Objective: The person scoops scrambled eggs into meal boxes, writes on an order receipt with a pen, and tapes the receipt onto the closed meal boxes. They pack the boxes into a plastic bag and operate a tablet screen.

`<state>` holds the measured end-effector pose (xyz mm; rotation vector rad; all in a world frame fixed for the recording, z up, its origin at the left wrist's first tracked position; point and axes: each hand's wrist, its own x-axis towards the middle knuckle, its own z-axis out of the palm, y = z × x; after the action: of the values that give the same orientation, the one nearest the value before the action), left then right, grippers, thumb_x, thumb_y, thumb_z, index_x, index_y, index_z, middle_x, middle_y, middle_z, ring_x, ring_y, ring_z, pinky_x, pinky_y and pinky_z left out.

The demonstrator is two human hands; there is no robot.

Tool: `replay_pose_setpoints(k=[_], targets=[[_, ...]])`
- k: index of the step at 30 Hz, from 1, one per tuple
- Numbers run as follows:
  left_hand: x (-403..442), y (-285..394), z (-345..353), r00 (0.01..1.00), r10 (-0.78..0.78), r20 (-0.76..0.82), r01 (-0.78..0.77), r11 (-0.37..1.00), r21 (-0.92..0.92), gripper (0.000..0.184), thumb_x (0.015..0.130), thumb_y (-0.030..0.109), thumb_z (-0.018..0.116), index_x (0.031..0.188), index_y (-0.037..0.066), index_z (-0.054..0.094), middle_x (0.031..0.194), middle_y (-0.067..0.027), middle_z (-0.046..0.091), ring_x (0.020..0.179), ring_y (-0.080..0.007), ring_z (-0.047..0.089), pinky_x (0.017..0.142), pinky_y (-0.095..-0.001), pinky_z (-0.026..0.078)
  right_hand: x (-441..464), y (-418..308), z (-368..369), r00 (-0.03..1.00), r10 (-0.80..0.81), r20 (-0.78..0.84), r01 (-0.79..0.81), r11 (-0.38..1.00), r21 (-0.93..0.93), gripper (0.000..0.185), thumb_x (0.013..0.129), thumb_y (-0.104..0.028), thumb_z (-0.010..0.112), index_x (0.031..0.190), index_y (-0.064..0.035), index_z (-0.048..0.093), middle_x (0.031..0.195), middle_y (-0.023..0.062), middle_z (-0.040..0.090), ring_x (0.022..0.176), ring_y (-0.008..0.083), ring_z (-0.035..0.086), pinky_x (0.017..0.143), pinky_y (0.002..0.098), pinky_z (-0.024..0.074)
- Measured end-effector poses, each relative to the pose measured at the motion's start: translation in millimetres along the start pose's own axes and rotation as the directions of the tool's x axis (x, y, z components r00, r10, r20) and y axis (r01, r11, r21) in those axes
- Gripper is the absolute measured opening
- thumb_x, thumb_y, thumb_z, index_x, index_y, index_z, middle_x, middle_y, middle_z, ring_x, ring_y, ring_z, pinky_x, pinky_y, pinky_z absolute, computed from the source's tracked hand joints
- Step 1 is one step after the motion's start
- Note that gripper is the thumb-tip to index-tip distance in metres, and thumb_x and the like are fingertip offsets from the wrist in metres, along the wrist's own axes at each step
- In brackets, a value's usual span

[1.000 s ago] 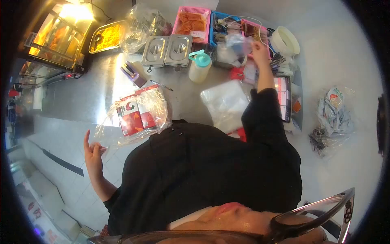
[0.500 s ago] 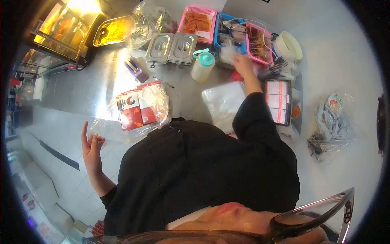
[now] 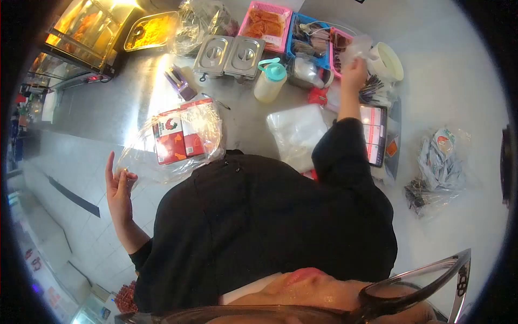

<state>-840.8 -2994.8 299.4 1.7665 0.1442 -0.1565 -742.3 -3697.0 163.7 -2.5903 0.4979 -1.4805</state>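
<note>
My right hand (image 3: 354, 74) reaches over the back right of the counter, its fingers closed on a thin, translucent plastic piece (image 3: 360, 49). Whether that is a glove or a small bag I cannot make out. It hangs in front of a pink basket (image 3: 339, 40) of skewers. At the left, my left hand (image 3: 120, 191) is raised with the index finger stretched up. Its other fingers pinch the edge of a clear plastic bag (image 3: 141, 156). Inside this bag lie red and white cartons (image 3: 171, 141), resting at the counter's front edge.
A stack of clear bags (image 3: 298, 132) lies beside a teal-capped bottle (image 3: 270, 83). Behind stand lidded steel pans (image 3: 243, 58), a blue basket (image 3: 294, 48) and a white tub (image 3: 389, 60). A tablet (image 3: 373, 132) sits at the right, a heated display case (image 3: 86, 38) at the far left.
My right hand has moved right and back from the white plastic beside the blue basket, drawing the translucent plastic piece out with it. My left hand stays pinched at the bag's edge.
</note>
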Motion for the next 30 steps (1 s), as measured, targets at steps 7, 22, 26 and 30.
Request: replay_pose_setpoints(k=[7,22,26,30], targets=[[-3.9,3.0,5.2,1.0,-0.004,-0.011,0.005,0.999,0.041,0.055,0.1,0.018,0.054,0.15,0.011,0.031,0.086,-0.001,0.061,0.085,-0.0094,0.059,0.088,-0.0259,0.047,-65.4,-41.9,30.0,0.652,-0.217,0.726,0.246,0.967,0.067,0.017,0.08,-0.018,0.064,0.092,-0.0103,0.071,0.097,0.009,0.068,0.098,0.033,0.059,0.087,0.0453,0.0445],[-1.8,-2.9,0.0,1.0,-0.011,0.008,0.011,1.0,0.019,0.055,0.1,0.018,0.053,0.15,0.01,0.031,0.085,-0.0002,0.059,0.085,-0.0094,0.058,0.088,-0.0247,0.046,-77.7,-21.1,30.6,0.79,-0.155,0.593,0.141,0.987,0.07,0.019,0.083,-0.024,0.063,0.091,-0.011,0.074,0.095,0.0061,0.07,0.094,0.0313,0.06,0.086,0.0441,0.0452],[-3.0,2.7,4.1,0.999,-0.045,-0.02,0.045,0.998,0.032,0.055,0.099,0.017,0.051,0.149,0.009,0.031,0.085,0.0014,0.058,0.083,-0.0075,0.054,0.084,-0.0219,0.043,-73.9,-18.3,28.8,0.816,-0.137,0.561,0.113,0.991,0.077,0.021,0.084,-0.026,0.062,0.094,-0.0119,0.075,0.096,0.0067,0.07,0.094,0.032,0.06,0.085,0.0449,0.0461],[-1.9,-3.2,-1.8,0.999,-0.042,0.014,0.042,0.999,0.001,0.055,0.099,0.016,0.052,0.149,0.009,0.032,0.086,0.0017,0.059,0.082,-0.0072,0.053,0.083,-0.0216,0.043,-65.0,-24.4,22.2,0.822,-0.033,0.568,0.048,0.999,-0.011,0.02,0.083,-0.025,0.065,0.091,-0.0093,0.074,0.094,0.0095,0.07,0.095,0.0326,0.061,0.085,0.0432,0.0475]])
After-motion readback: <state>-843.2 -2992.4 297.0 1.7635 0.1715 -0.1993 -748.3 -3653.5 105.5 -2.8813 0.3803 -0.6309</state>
